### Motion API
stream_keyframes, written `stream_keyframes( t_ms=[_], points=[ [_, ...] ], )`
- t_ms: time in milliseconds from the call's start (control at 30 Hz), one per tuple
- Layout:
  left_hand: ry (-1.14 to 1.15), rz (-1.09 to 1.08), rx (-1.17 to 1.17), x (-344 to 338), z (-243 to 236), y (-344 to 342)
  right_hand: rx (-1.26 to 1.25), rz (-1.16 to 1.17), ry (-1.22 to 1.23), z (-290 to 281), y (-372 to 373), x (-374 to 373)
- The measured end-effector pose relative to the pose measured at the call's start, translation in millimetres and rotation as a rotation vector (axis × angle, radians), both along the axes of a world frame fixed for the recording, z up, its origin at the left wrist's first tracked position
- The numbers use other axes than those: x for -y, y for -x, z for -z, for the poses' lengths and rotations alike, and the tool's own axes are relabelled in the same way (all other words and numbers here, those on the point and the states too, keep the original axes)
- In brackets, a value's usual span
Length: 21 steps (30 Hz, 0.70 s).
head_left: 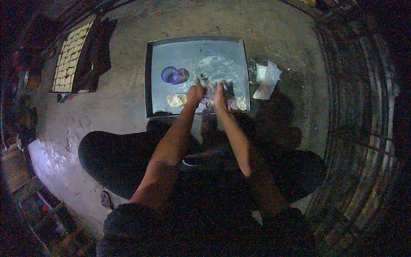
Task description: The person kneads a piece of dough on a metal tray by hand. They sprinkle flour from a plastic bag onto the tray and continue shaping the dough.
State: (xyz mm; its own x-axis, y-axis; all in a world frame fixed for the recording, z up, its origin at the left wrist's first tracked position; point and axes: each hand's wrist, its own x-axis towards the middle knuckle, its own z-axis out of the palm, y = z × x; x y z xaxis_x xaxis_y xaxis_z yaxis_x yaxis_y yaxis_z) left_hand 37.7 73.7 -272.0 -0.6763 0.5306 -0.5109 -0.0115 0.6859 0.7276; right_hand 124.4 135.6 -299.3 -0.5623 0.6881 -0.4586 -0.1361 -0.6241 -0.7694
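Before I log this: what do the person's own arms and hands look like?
Left hand and right hand: bare, no gloves visible. Forearms: bare, no cables or wristbands visible. Sleeves: dark, stopping short of the forearms; too dim to make out any markings.

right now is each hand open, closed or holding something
Left hand: over the tray, partly curled; can't tell whether it holds anything.
Right hand: beside it, seen edge-on; too dim to tell open, closed or holding.
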Motion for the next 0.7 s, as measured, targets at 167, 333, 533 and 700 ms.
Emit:
stream_keyframes(
  t_ms=[167,333,533,700],
  points=[
    [-0.168,-0.051,0.611,1,-61,-28,0.575,-0.315,-0.544,-54,-23,18],
    [0.159,0.808,-0.572,-4,18,-21,0.892,-0.473,-0.711,-126,-17,41],
    [0.098,0.319,-0.272,5,31,-1,0.819,-0.177,-1.416,-85,-25,46],
    [-0.246,0.470,-0.262,-2,-5,-7,0.660,-0.233,-0.836,-69,-30,10]
  ],
)
